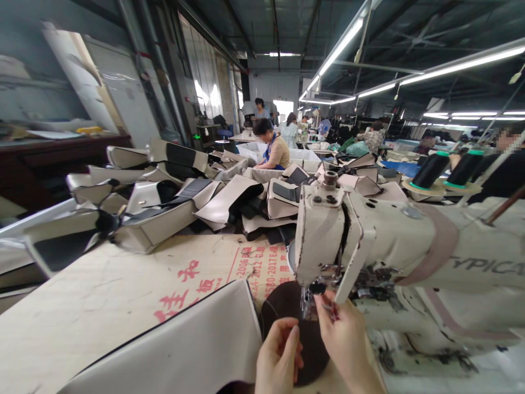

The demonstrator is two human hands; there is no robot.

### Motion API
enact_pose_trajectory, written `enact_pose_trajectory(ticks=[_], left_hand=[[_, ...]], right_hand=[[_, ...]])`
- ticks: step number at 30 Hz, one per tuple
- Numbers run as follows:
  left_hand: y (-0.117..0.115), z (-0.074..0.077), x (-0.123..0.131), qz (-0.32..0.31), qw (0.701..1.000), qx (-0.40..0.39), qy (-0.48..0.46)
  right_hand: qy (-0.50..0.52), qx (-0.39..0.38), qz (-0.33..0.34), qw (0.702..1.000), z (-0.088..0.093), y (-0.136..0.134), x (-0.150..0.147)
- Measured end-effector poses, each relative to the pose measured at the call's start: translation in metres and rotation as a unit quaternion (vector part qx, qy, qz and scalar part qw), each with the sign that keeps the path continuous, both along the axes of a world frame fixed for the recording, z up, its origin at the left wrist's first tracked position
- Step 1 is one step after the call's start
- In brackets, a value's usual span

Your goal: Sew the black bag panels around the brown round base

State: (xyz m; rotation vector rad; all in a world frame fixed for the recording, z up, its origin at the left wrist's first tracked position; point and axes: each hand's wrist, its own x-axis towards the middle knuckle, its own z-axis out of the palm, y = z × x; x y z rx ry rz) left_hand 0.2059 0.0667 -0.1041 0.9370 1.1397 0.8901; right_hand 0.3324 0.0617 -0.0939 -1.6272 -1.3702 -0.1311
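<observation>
1. Reaching up from the lower middle of the frame, the right hand point(346, 342) had its fingertips bunched together right under the needle end of the sewing machine point(328, 230). What they pinched was too small to tell.
2. Over at bottom centre, just beside it, the left hand point(279, 358) showed thumb pressed against forefinger and the other fingers curled in. Whether a thread sat in that pinch could not be told.
3. And there was the dark brown piece point(283, 306): matte, with a rounded outline, lying flat beneath the needle at lower centre. Both hands covered its near part.
4. Just beside its left edge lay a pale grey panel point(184, 350) with thin dark piping along its rim, filling the lower left.
5. Under both lay a cardboard sheet point(102, 295), tan and printed with red characters.
6. The machine itself was cream and scuffed, and it took up the right half of the frame, with partly readable lettering on its arm.
7. At upper right stood two black thread cones point(430, 171) with green tops.
8. A heap of beige-and-black covers point(164, 208) sprawled across the left and middle.
9. At upper centre a seated co-worker point(274, 146) bent over a table, with more people behind.
</observation>
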Motion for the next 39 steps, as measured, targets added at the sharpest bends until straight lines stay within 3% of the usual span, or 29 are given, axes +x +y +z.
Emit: enact_pose_trajectory(ticks=[10,19,26,29,33,39], left_hand=[[0.000,0.008,0.000,0.006,1.000,0.027,0.014],[-0.007,-0.001,-0.007,0.025,1.000,-0.011,-0.010],[-0.015,-0.001,-0.008,0.024,1.000,-0.014,-0.001],[-0.012,0.004,-0.007,0.039,0.999,-0.004,0.008],[0.000,0.016,-0.004,0.021,0.993,0.074,0.089],[0.020,0.031,0.001,-0.011,0.938,0.265,0.222]], right_hand=[[-0.049,0.049,-0.024,0.997,-0.014,0.005,-0.005],[-0.007,0.095,0.016,0.995,-0.010,-0.038,0.009],[0.185,-0.084,0.001,0.979,-0.001,-0.054,-0.022],[0.226,-0.120,-0.023,0.966,0.004,-0.053,-0.036],[0.275,-0.079,-0.030,0.958,-0.004,-0.053,-0.044],[0.279,-0.079,-0.047,0.956,-0.040,-0.063,-0.043]])
